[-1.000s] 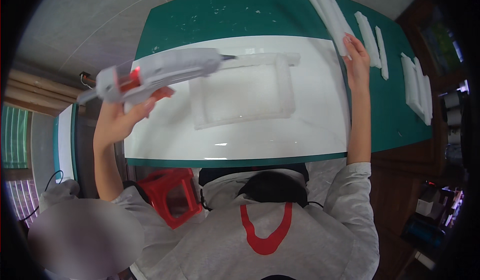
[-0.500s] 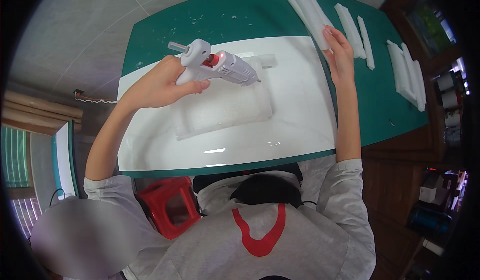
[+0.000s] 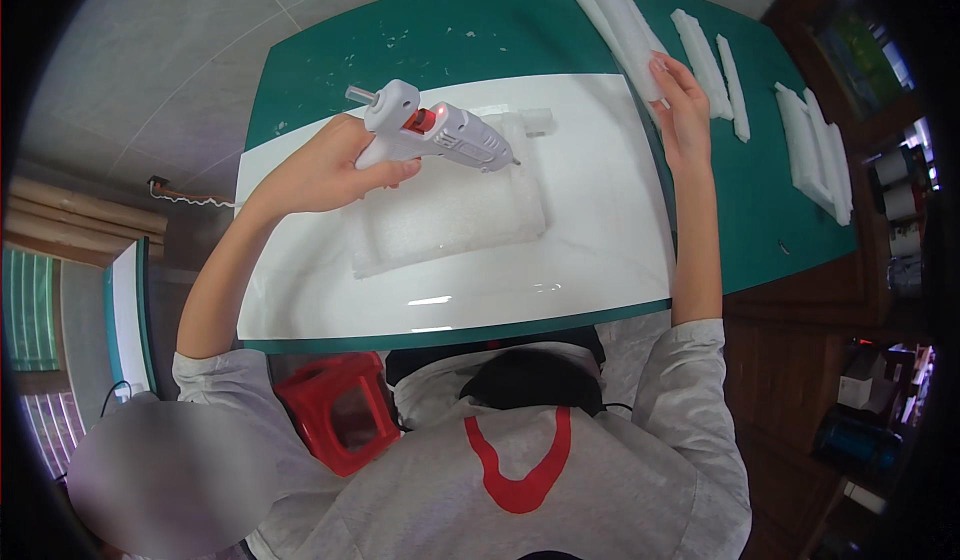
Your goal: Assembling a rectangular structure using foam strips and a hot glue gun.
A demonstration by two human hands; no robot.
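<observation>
My left hand [image 3: 318, 168] is wrapped round the handle of a white hot glue gun [image 3: 468, 138]. A clear glue stick [image 3: 361, 94] pokes out of its back end, and a small red light glows on its body. The nozzle points right, above a flat, translucent white foam panel [image 3: 450, 220] lying on the white board. At the far right, my right hand [image 3: 684, 110] pinches the near end of a long white foam strip [image 3: 622, 12] between thumb and fingers. A second foam strip [image 3: 598, 20] lies along its left side, partly hidden.
The white board [image 3: 590, 270] covers part of a green tabletop [image 3: 400, 45]. More foam strips [image 3: 703, 62] lie right of my right hand, with several pieces [image 3: 808, 150] grouped near the table's right edge. A red plastic stool [image 3: 335, 410] stands below the front edge.
The glue gun and my left hand have shifted very slightly. My right hand keeps its hold on the foam strip.
</observation>
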